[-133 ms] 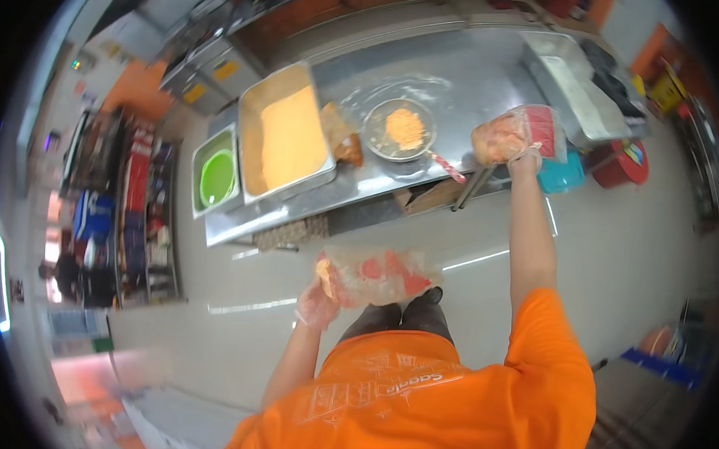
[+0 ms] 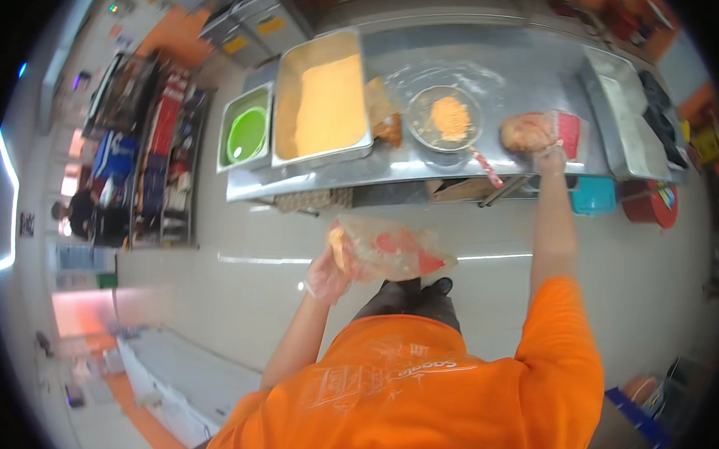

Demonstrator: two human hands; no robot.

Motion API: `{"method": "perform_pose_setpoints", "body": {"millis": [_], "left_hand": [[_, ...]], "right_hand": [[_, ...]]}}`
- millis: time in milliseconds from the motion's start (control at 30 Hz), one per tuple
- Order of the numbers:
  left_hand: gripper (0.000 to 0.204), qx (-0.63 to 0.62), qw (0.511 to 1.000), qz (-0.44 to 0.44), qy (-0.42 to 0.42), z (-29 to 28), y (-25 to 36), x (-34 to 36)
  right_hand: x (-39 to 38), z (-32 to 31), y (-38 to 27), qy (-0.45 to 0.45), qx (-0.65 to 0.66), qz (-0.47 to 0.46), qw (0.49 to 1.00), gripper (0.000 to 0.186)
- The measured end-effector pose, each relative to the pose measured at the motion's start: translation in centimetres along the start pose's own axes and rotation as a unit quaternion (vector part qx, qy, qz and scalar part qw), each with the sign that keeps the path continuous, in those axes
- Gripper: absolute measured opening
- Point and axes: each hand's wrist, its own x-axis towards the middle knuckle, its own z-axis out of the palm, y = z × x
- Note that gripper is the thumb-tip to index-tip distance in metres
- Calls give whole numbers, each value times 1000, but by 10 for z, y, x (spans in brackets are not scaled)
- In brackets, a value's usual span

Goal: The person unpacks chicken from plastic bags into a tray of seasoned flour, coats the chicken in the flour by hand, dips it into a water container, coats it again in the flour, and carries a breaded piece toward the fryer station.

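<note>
My left hand (image 2: 327,279), in a clear plastic glove, is closed on a clear plastic bag (image 2: 394,248) with red print. The bag hangs above the floor in front of me, and something pale orange shows at its gripped end. My right arm reaches out to the steel table (image 2: 534,76). My gloved right hand (image 2: 550,159) grips a second plastic bag (image 2: 532,133), filled with pale, orange-tinted food and bearing a red panel. This bag is over the table's front part; whether it touches the top I cannot tell. Its fingers are partly hidden by the bag.
Left on the table are a deep steel pan (image 2: 329,103) of orange powder and a smaller pan (image 2: 226,130) with a green bowl (image 2: 247,134). A strainer (image 2: 445,120) holds orange crumbs beside another bag (image 2: 384,113). A long steel tray (image 2: 621,107) lies right; a red bucket (image 2: 650,203) stands below.
My right hand and its filled bag have moved farther in over the table from its front edge. The whole view has shifted a little. My left hand still holds its bag.
</note>
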Motion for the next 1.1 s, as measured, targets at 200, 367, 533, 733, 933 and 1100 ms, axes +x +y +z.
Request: {"method": "perform_pose_setpoints", "body": {"millis": [200,367,533,733,933,1100], "left_hand": [[44,-28,989,137,37,35,55,-13],[46,-119,976,176,48,15,101,29],[48,-75,979,189,30,-1,152,88],[46,-73,987,143,7,-27,254,150],[33,237,953,97,161,-54,360,184],[27,294,918,83,253,-81,371,203]], "right_hand": [[-152,140,46,-9,-518,110,848,32],[-288,280,90,-208,-568,139,784,37],[-316,369,181,-287,-666,139,675,50],[-292,424,263,-260,-478,340,767,43],[-241,440,309,-224,-317,270,881,30],[-217,477,329,-567,-644,41,512,44]]}}
